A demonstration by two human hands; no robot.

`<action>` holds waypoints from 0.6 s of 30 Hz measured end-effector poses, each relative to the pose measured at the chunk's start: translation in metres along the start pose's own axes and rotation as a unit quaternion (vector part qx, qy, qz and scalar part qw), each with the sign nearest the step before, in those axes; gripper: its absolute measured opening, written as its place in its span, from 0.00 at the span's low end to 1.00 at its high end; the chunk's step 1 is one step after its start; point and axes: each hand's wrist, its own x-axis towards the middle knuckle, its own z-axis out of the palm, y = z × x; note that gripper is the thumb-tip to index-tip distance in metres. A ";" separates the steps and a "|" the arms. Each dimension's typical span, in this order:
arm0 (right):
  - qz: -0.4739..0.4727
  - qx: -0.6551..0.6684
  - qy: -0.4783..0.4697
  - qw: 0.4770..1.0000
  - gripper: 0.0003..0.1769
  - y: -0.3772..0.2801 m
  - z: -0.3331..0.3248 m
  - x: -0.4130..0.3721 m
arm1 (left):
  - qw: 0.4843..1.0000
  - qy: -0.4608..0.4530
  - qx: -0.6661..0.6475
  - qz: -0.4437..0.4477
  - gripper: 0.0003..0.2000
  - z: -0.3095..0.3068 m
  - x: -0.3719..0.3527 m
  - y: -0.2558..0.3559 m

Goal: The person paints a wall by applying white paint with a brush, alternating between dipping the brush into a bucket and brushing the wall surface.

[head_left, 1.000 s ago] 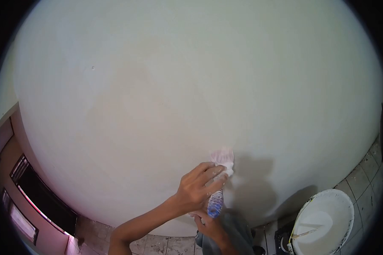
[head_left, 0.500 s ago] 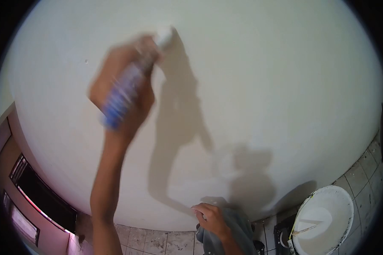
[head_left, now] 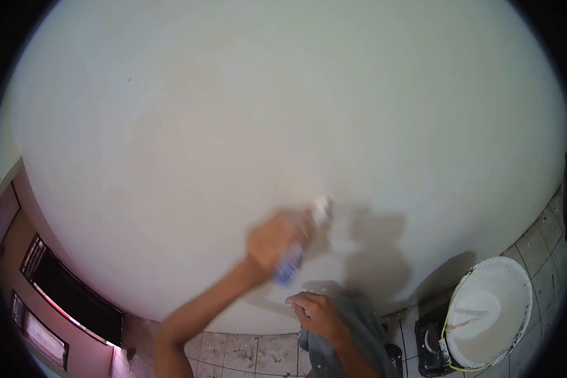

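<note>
Left hand (head_left: 272, 242): clamped on blue-handled brush (head_left: 288, 269), bristles against wall (head_left: 359, 94).
Right hand (head_left: 318, 315): at 5 o'clock of it, apart, curled on grey cloth (head_left: 362, 324); grip unclear.
Paint bucket (head_left: 491, 277): 3 o'clock.
Wall: apparently mostly coated; the tan patch at 10 o'clock looks unfinished.

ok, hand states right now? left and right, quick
Left hand: closed around a blue-handled brush, bristles at the wall; blurred.
Right hand: fingers curled on grey fabric; cannot tell if gripping.
</note>
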 end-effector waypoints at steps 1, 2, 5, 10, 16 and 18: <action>0.000 -0.004 -0.009 1.000 0.10 0.002 0.003 -0.001 | 0.999 -0.015 0.041 -0.005 0.12 -0.023 0.027 -0.013; -0.002 -0.009 -0.017 1.000 0.10 0.003 0.004 -0.002 | 0.990 0.005 0.133 0.047 0.12 -0.042 0.059 -0.020; 0.005 -0.017 -0.029 0.999 0.10 0.004 0.005 -0.002 | 0.966 0.170 0.167 0.105 0.09 -0.077 0.112 -0.052; 0.001 -0.008 -0.024 1.000 0.10 0.006 0.000 0.000 | 0.936 0.220 0.230 0.149 0.08 -0.101 0.142 -0.075; 0.001 -0.011 -0.031 0.999 0.10 0.003 -0.002 0.000 | 0.958 0.093 0.197 0.189 0.07 -0.009 0.027 -0.032; -0.001 -0.014 -0.031 0.999 0.10 0.008 0.002 -0.005 | 0.977 0.063 0.138 0.153 0.07 0.010 -0.006 -0.008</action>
